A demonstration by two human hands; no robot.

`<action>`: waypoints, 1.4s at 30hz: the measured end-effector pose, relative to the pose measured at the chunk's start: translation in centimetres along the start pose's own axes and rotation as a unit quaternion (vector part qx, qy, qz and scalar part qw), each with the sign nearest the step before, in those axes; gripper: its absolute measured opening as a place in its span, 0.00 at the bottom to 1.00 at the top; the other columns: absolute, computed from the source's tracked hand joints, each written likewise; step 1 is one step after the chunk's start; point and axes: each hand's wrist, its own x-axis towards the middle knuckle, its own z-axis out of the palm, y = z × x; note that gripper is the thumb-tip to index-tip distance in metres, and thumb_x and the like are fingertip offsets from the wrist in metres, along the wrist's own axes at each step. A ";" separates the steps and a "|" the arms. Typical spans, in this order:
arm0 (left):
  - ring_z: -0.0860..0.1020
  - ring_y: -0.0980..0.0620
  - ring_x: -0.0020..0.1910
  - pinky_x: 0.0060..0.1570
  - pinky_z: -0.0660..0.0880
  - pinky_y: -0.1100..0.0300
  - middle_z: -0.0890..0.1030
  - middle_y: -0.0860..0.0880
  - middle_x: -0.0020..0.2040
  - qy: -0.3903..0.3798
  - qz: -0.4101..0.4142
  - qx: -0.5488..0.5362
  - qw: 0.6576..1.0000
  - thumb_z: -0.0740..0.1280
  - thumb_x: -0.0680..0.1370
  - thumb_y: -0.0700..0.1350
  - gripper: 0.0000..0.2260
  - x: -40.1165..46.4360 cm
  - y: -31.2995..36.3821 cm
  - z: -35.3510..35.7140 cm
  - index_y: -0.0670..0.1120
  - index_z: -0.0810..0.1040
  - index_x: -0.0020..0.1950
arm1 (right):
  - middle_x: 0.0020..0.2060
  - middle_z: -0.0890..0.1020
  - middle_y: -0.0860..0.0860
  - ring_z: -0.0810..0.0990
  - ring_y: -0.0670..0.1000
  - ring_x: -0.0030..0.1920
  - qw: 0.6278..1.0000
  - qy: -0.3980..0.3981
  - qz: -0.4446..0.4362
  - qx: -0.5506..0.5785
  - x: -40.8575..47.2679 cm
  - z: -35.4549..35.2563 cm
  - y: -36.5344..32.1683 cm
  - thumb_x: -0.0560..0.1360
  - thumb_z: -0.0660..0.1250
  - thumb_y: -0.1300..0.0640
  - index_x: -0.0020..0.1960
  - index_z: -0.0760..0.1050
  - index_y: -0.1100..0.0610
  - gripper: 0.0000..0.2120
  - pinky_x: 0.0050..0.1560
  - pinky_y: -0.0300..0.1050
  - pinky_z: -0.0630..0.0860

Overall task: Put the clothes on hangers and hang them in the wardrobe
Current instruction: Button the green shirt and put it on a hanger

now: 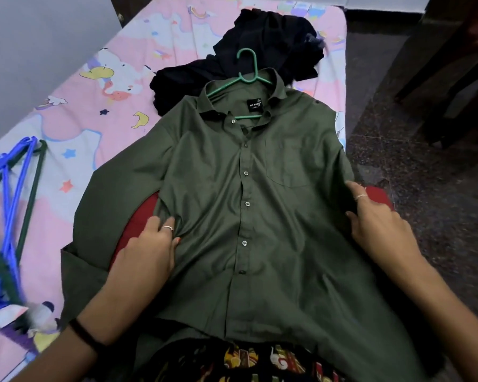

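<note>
An olive-green button-up shirt [246,205] lies face-up in the centre of the frame, spread flat on a bed covered by a pink cartoon-print sheet [75,86], collar toward the top of the frame and hem toward the bottom. A green plastic hanger [246,75] sits inside the collar — its hook projects above the neckline onto a heap of dark clothes [260,40] at upper centre, and one shoulder bar shows through the open neck near the black label. The shirt front is buttoned down the placket, with the top button open. The left hand [149,244] rests on the shirt's side seam at lower left of centre, fingers bent into the cloth with fabric bunched at the fingertips; it appears to pinch the fabric there. The right hand [375,219] lies at the opposite side seam, right of centre, fingers fairly straight against the cloth — a grip cannot be confirmed. Each hand wears a ring. A red item [138,221] shows beneath the shirt by both hands. At the left edge of the frame lies a pile of blue and dark green hangers [11,194]. Dark speckled floor [425,133] fills the right side.
</note>
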 end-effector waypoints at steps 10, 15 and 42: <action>0.80 0.55 0.33 0.30 0.77 0.57 0.72 0.61 0.30 -0.149 0.284 0.082 0.944 0.58 0.71 0.66 0.07 -0.5 -6.2 -9.4 0.66 0.73 0.40 | 0.60 0.79 0.42 0.77 0.46 0.61 0.933 -0.277 -0.132 -0.186 -3.0 -9.2 2.5 0.78 0.62 0.51 0.64 0.69 0.31 0.19 0.54 0.30 0.70; 0.77 0.51 0.60 0.55 0.73 0.58 0.75 0.55 0.59 -0.335 0.264 0.326 0.844 0.58 0.76 0.63 0.16 -0.9 0.4 -10.0 0.58 0.73 0.59 | 0.57 0.80 0.47 0.79 0.49 0.57 0.858 -0.419 -0.169 -0.245 -2.5 -7.5 -0.7 0.76 0.61 0.37 0.60 0.75 0.49 0.20 0.57 0.38 0.73; 0.75 0.58 0.19 0.20 0.68 0.68 0.78 0.49 0.25 -0.068 -0.073 -0.526 0.844 0.66 0.78 0.48 0.15 26.4 11.8 5.0 0.42 0.76 0.34 | 0.57 0.79 0.59 0.77 0.63 0.58 0.982 -0.053 0.079 0.163 15.9 7.6 -14.6 0.74 0.63 0.51 0.62 0.68 0.59 0.19 0.51 0.52 0.72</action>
